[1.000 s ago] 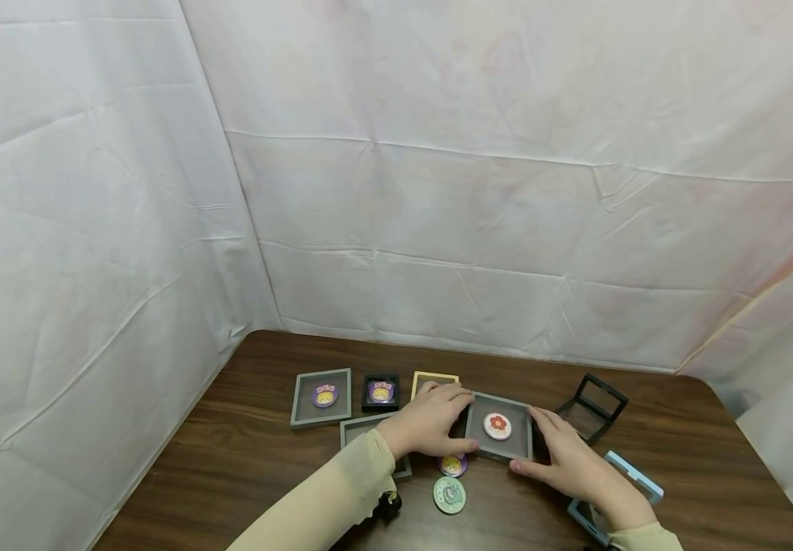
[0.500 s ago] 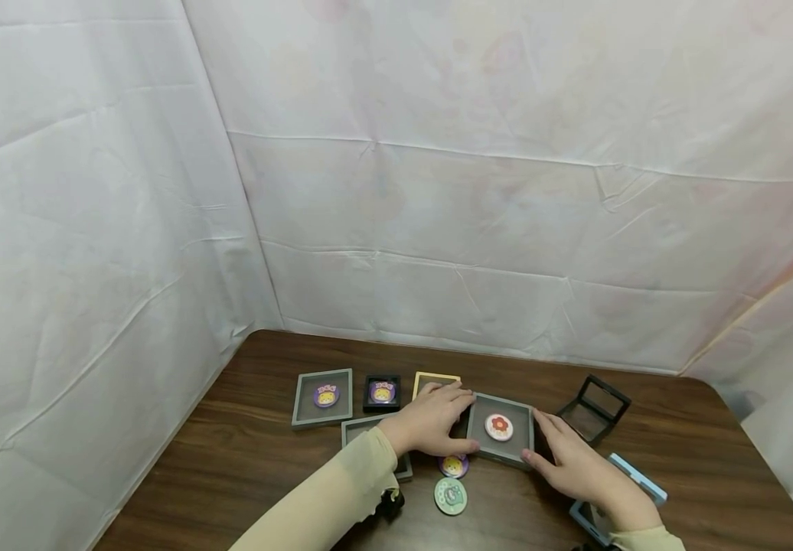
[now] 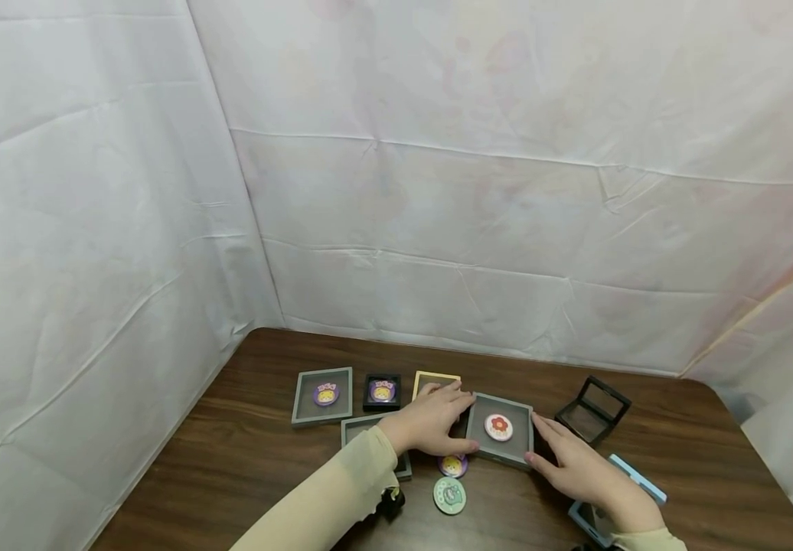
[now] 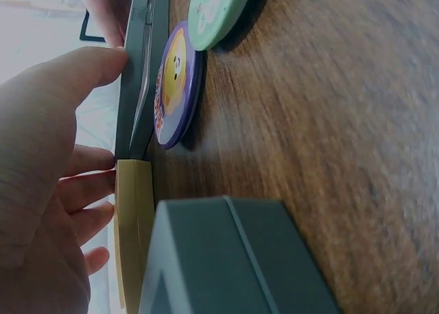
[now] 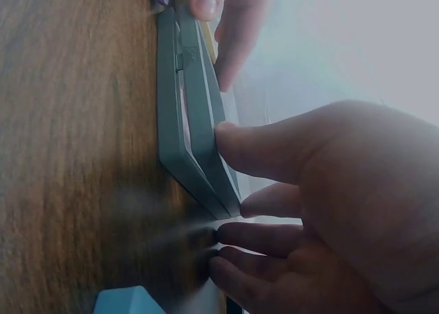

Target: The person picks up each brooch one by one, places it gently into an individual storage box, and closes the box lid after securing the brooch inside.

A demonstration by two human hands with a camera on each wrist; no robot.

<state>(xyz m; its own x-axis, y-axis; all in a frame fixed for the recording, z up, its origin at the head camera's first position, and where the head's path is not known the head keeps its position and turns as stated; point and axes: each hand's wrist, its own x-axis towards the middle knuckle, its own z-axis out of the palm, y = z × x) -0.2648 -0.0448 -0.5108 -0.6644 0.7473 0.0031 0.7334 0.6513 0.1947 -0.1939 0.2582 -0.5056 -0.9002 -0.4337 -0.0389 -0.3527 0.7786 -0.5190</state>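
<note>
A square grey display case (image 3: 517, 448) with clear film lies between both hands, a white round badge with a red flower (image 3: 498, 428) inside it. My left hand (image 3: 431, 421) rests on the case's left edge, thumb tip at the near corner. At the right edge, the right hand (image 3: 579, 471) touches with thumb and fingertips. In the right wrist view a thin gap shows between the case's two halves (image 5: 195, 101). Beside the left thumb lies a purple badge (image 4: 177, 77) with a yellow face, partly hidden in the head view. A green badge (image 3: 449, 496) is nearer the front.
Behind the left hand is a yellow-rimmed case (image 3: 436, 376). Another grey case (image 3: 367, 420) sits partly under the left forearm. Further left are a small black case (image 3: 367, 404) and a grey case (image 3: 321, 420), each holding a purple badge. An open black case (image 3: 606, 417) and blue case (image 3: 636, 477) stand right.
My right hand has shifted slightly right, and its thumb has moved from the case's front edge to the near right corner. The left hand has stayed in place.
</note>
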